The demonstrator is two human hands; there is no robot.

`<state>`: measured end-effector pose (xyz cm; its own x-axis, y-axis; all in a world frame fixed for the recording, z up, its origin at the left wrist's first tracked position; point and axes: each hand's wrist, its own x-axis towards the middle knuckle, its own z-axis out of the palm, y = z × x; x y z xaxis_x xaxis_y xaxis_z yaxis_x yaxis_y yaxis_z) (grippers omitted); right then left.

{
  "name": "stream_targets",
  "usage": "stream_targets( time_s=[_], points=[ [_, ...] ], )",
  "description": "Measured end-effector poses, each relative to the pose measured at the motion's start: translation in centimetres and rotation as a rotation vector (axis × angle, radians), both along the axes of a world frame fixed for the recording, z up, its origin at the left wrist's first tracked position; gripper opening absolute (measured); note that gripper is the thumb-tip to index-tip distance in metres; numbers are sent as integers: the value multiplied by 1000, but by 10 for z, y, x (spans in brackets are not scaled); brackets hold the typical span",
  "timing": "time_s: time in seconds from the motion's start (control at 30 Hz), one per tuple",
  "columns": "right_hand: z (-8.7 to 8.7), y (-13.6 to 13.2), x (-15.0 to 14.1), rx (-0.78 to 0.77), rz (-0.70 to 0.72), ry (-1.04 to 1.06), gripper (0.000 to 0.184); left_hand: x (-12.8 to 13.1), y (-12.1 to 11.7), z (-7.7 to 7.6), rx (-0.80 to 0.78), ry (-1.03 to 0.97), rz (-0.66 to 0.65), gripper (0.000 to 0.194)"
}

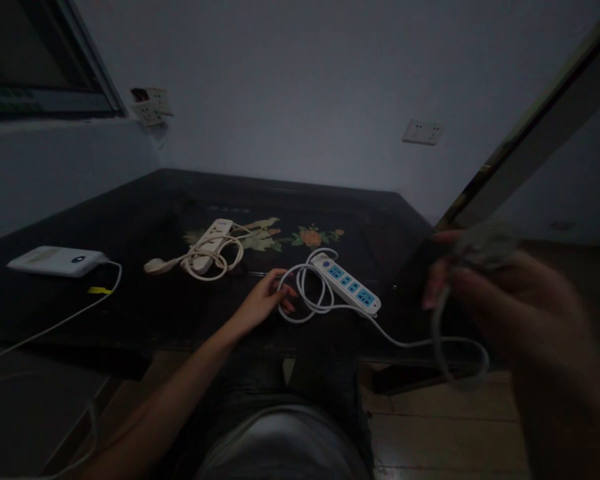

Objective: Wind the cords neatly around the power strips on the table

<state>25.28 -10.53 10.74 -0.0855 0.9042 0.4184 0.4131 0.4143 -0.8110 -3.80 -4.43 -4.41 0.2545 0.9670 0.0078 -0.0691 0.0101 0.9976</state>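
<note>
A white power strip with blue sockets point(349, 285) lies on the dark table point(145, 220), its white cord point(310, 300) coiled beside it. My left hand point(267, 300) rests on the table with its fingers on the coil. The cord runs off the table's front edge and loops up to my right hand point(485, 280), which is raised close to the camera and blurred. That hand is closed round the cord's plug end point(483, 245).
A second, cream power strip point(211, 245) with a wound cord lies further left. A white box-like device point(57, 261) with a cable sits at the table's left end. Wall sockets point(422, 131) are mounted behind. A slanted door frame point(535, 127) stands at right.
</note>
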Motion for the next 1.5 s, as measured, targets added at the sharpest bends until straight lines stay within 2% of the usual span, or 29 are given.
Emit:
stream_targets(
  time_s=[0.1, 0.17, 0.23, 0.37, 0.47, 0.57, 0.67, 0.83, 0.93, 1.03, 1.13, 1.27, 1.37, 1.5],
  points=[
    [-23, 16, -24, -170, 133, 61, 27, -1, -4, 3, -22, -30, 3, 41],
    [-44, 27, -36, -252, 164, 94, 31, -1, -5, 3, -38, -47, 2, 42],
    [-64, 34, -44, -293, 173, 128, 34, -2, -7, 3, -40, -62, 2, 43],
    [-98, 37, -53, -337, 183, 141, 28, 0, -12, 3, 5, -72, 11, 44],
    [-117, 37, -63, -330, 149, 35, 19, 2, -17, 4, 30, -62, 27, 44],
    [-130, 38, -78, -293, 87, -170, 19, 5, -21, 5, 54, -45, 38, 42],
    [-134, 38, -96, -233, 45, -342, 23, 5, -24, 4, 88, 4, 76, 39],
    [-129, 37, -119, -191, -6, -476, 23, -1, -27, 3, 79, 5, 93, 29],
    [-125, 37, -127, -164, -11, -488, 23, -4, -25, 7, 64, 29, 73, 33],
    [-123, 38, -133, -118, 32, -454, 23, -4, -21, 10, 43, 68, 99, 53],
    [-125, 38, -139, -75, 89, -396, 25, -2, -16, 9, 51, 75, 137, 50],
    [-132, 40, -143, -53, 103, -293, 30, 1, -15, 2, -6, -26, 261, 43],
    [-136, 41, -138, -80, 91, -313, 37, -2, -14, 0, -40, -110, 376, 41],
    [-134, 40, -130, -198, 93, -302, 17, -6, -10, 3, -61, -313, 474, 41]
  ],
)
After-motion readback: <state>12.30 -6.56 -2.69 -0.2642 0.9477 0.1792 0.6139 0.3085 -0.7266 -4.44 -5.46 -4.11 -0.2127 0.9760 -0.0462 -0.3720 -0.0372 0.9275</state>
